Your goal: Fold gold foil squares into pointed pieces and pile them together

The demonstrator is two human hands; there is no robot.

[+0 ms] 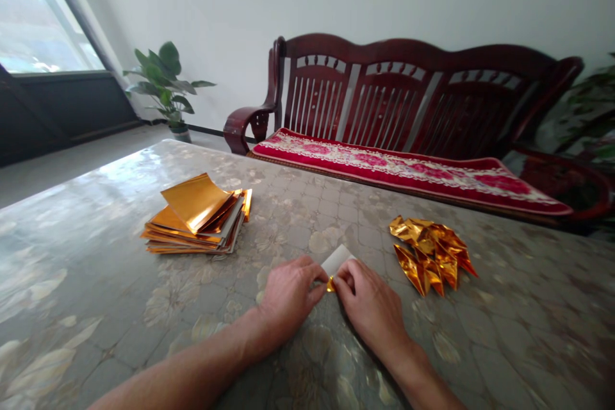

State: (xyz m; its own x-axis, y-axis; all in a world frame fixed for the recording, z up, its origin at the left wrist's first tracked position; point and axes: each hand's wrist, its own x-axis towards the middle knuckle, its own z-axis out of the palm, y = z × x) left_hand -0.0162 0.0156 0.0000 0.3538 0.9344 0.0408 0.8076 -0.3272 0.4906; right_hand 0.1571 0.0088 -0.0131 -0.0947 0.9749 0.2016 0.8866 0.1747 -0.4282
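Note:
My left hand (288, 291) and my right hand (368, 302) meet near the front of the table, pinching a small folded sheet of gold foil paper (336, 261) between their fingertips. The sheet's white back faces up, and a gold edge (330, 284) shows low between my fingers. Much of the sheet is hidden by my hands. To the left lies a loose stack of gold foil paper squares (195, 221), with one sheet curling up on top. Just right of my right hand sits a heap of crumpled or folded gold foil pieces (430, 255).
The table (307, 208) has a glossy, marbled floral top. Behind it stand a dark red wooden bench (408, 93) with a red patterned cushion (398, 173) and a potted plant (163, 83). A window (43, 13) is at the far left.

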